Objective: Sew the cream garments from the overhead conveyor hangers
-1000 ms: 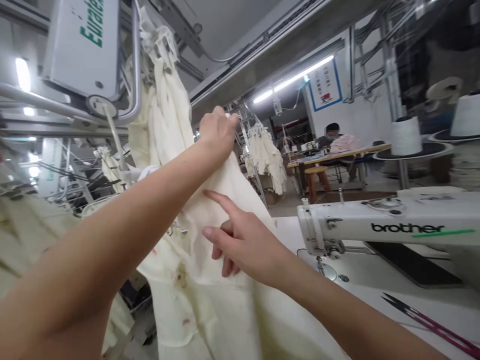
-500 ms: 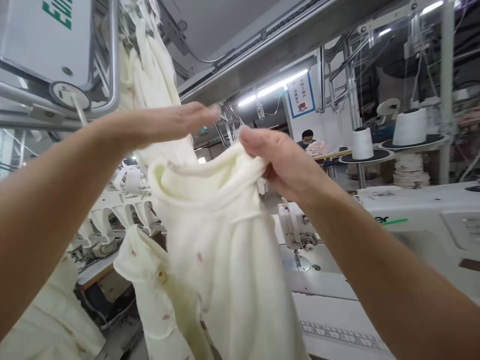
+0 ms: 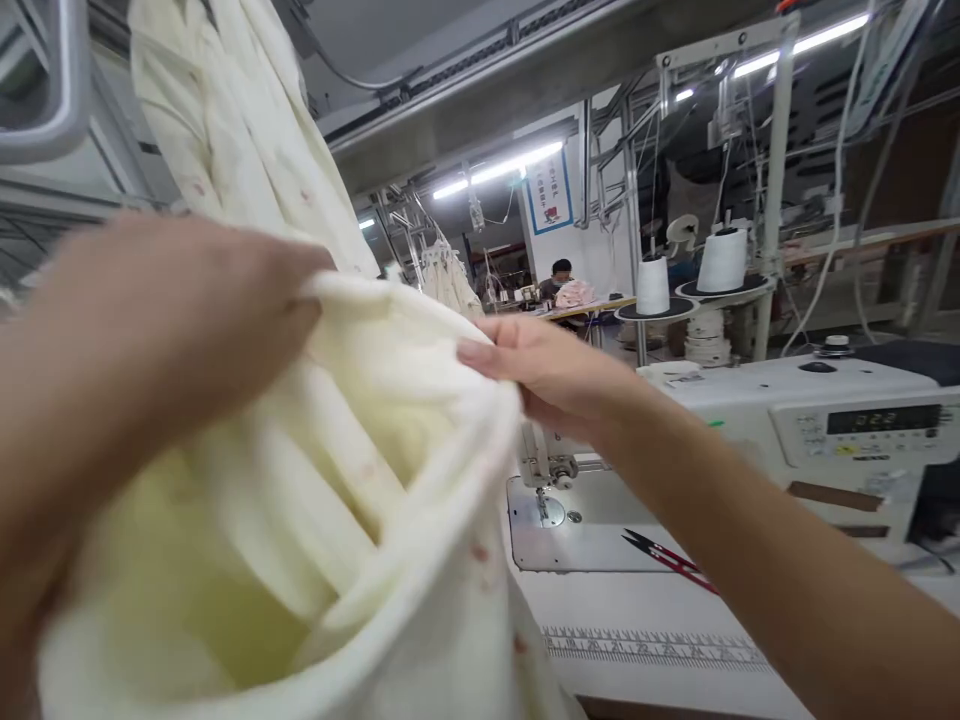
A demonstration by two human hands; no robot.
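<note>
A cream garment [image 3: 480, 610] with small reddish prints hangs spread between my hands, its wide opening turned up toward me. My right hand [image 3: 547, 375] pinches the rim on the right, thumb on top. At the left, my left hand [image 3: 202, 300] is blurred, with its fingertips closed on the rim's upper left edge. Inside the opening, pale yellowish folds show. Behind my left hand hang more cream garments [image 3: 262, 130], high up on the rack.
A white sewing machine [image 3: 750, 420] stands on the table at right. Red-handled thread snips [image 3: 671, 560] lie on its bed, near a printed ruler strip [image 3: 652, 648]. White thread cones [image 3: 652, 285] stand behind. A person [image 3: 559, 280] sits far back.
My left hand has come down from above the garment and taken its edge. The garment's opening is now wider and nearer to me. The view has turned right, showing the snips.
</note>
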